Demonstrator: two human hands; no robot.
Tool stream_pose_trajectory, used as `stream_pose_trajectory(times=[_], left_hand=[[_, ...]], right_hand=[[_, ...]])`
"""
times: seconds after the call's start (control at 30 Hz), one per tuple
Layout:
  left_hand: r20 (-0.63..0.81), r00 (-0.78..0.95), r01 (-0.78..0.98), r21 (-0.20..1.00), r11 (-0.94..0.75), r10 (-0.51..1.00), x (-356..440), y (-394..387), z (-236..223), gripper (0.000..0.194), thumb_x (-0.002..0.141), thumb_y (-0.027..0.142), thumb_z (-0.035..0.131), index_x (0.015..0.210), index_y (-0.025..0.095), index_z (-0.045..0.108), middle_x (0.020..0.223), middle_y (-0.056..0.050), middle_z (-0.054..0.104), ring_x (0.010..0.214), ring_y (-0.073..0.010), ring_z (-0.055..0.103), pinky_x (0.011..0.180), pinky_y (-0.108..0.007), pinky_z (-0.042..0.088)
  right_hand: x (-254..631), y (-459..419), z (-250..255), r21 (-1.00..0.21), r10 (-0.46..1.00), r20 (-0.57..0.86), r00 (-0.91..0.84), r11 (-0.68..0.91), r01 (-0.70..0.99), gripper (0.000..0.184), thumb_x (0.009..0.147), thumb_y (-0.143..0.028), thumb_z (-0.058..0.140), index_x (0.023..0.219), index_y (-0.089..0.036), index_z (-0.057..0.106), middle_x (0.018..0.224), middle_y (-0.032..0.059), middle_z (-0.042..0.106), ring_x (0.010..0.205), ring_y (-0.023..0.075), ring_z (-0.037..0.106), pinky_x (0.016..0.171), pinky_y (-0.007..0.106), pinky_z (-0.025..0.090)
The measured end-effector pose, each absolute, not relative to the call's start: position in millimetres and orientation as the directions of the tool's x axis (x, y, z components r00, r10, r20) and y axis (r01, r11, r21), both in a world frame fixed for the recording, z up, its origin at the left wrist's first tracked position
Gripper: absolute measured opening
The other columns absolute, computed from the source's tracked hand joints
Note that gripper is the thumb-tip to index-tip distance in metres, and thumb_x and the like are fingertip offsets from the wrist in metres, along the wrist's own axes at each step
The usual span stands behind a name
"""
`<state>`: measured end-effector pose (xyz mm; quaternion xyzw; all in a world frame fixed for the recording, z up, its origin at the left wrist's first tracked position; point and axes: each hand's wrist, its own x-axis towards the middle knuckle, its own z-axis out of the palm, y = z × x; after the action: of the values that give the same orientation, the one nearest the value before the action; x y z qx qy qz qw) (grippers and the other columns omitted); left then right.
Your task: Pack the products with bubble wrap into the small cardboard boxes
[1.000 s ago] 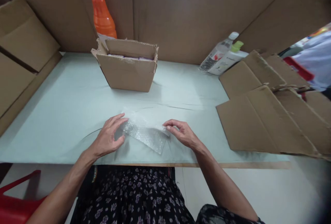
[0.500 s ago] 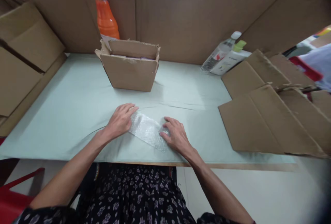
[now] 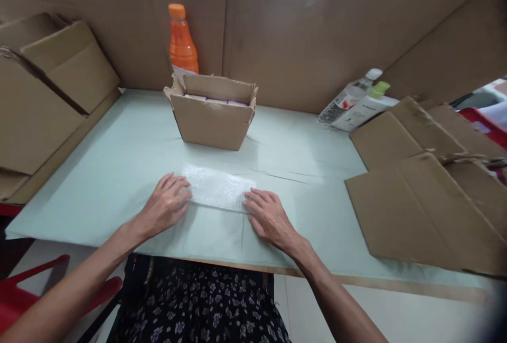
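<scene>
A flat strip of clear bubble wrap (image 3: pixel 218 189) lies on the pale green table cover, nearly level across my front. At its left end my left hand (image 3: pixel 168 200) has its bent fingers closed on the edge. My right hand (image 3: pixel 270 216) takes hold of the opposite end, fingertips over the wrap and thumb nearer the table's front edge. Beyond the strip stands an open cardboard box (image 3: pixel 214 121), with light-coloured items partly showing inside.
An orange bottle (image 3: pixel 183 47) stands behind the box. At the back right, a clear bottle (image 3: pixel 348 97) and a white bottle with a green cap (image 3: pixel 364 111) lean together. Cardboard boxes (image 3: pixel 412 211) crowd the right side, and more cardboard (image 3: pixel 43 105) stands at left.
The bubble wrap has turned from a slant to nearly level. My left hand has moved left with its end, while the right end has come up the table. The view has shifted slightly.
</scene>
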<state>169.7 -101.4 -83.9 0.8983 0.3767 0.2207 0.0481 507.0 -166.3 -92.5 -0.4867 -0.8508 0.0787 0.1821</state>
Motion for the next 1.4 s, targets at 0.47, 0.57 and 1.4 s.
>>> stream_pose_trajectory(times=[0.47, 0.57, 1.4], left_hand=[[0.311, 0.539, 0.65, 0.439, -0.621, 0.783, 184.3, -98.4, -127.8, 0.027, 0.094, 0.02, 0.051, 0.114, 0.023, 0.07, 0.127, -0.01, 0.067, 0.122, -0.027, 0.059, 0.105, -0.047, 0.048], [0.361, 0.346, 0.801, 0.367, -0.474, 0.866, 166.7, -103.1, -128.3, 0.026, 0.095, 0.028, 0.054, 0.115, 0.021, 0.069, 0.121, -0.013, 0.068, 0.116, -0.0309, 0.06, 0.102, -0.052, 0.047], [0.748, 0.166, 0.59, 0.446, -0.673, 0.642, 205.5, -61.6, -19.4, 0.023, 0.092, 0.012, 0.058, 0.105, 0.021, 0.075, 0.094, -0.004, 0.074, 0.087, -0.0157, 0.07, 0.081, -0.026, 0.056]], right_hand=[[491.3, -153.8, -116.6, -0.417, 0.922, 0.183, -0.341, 0.387, 0.823, 0.025, 0.099, -0.029, 0.054, 0.115, -0.024, 0.073, 0.131, 0.0088, 0.07, 0.127, 0.0285, 0.059, 0.103, 0.049, 0.045], [524.7, -160.0, -125.2, -0.399, 0.957, 0.286, -0.051, 0.167, 0.902, 0.027, 0.1, -0.034, 0.05, 0.11, -0.023, 0.073, 0.116, 0.0102, 0.074, 0.109, 0.0292, 0.065, 0.094, 0.048, 0.047], [493.4, -88.8, 1.3, -0.749, 0.85, 0.526, -0.009, 0.468, 0.469, 0.017, 0.094, -0.025, 0.062, 0.101, -0.026, 0.078, 0.088, 0.0017, 0.071, 0.08, 0.0158, 0.064, 0.076, 0.03, 0.054]])
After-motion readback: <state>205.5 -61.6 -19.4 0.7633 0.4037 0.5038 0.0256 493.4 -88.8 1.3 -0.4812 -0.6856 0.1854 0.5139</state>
